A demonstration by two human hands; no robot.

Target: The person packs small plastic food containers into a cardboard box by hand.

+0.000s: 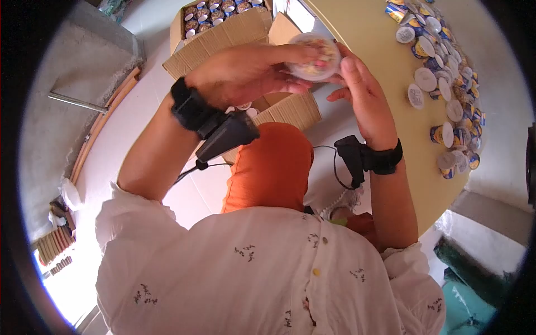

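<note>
A round, clear plastic cup (321, 60) with small multicoloured pieces showing through it is held up between my hands, above the cartons and near the table edge. My right hand (365, 92) grips its right side, thumb in front and fingers around the edge. From the left, my left hand (251, 70) reaches to the same cup, one finger lying along it and the others curled below; this hand is slightly blurred. A cardboard flap (223, 42) stands behind my left wrist. Below my hands is an opened carton (298, 111), with white-lidded cups partly hidden inside.
Many small cups with white lids and blue-yellow labels (426, 79) lie scattered along the yellow table (391, 61) on the right. A carton packed with rows of cups (215, 17) stands at the top. An orange-covered knee (271, 164) is below my hands.
</note>
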